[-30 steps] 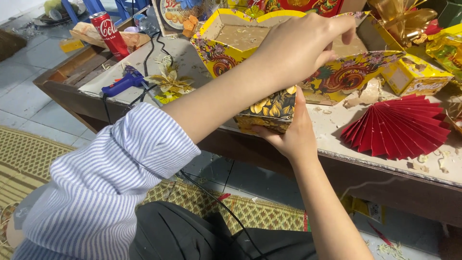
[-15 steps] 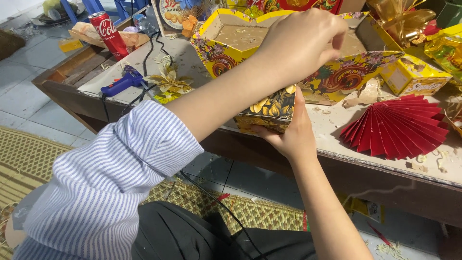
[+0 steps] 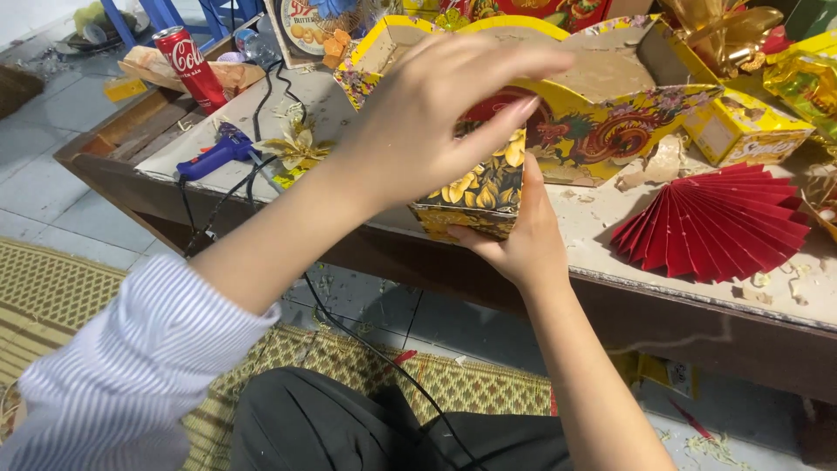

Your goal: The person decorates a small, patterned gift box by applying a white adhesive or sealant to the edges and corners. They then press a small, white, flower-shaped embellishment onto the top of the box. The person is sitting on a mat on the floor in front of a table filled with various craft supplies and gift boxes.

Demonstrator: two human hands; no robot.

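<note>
The small floral paper box (image 3: 475, 196) sits at the table's (image 3: 697, 296) near edge. My right hand (image 3: 514, 244) cups it from below, my left hand (image 3: 436, 113) presses on top, fingers together. Pressing harder could crush it or tip it off.

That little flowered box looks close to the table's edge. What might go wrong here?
The flowered box sits at the table edge, steadied by the right hand below and the left hand above; a slip could perhaps drop it to the floor. The glue gun has a cord trailing past the knees, which might snag.
</note>
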